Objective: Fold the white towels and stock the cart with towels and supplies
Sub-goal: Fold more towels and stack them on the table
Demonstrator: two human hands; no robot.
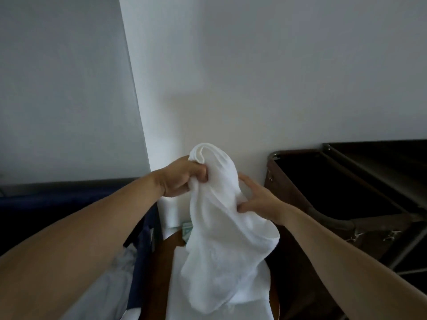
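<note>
1. Left forearm (69,245) leads; my left hand (182,179) clenches the white towel (219,227) at its top.
2. My right hand (261,199) pinches its edge, slightly lower, rightward.
3. Its length hangs down below both hands.

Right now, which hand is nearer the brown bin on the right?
Right. The right hand pinches the white towel just left of the brown bin, apart from it; the left hand grips the towel's top on the far side, farther away.
</note>
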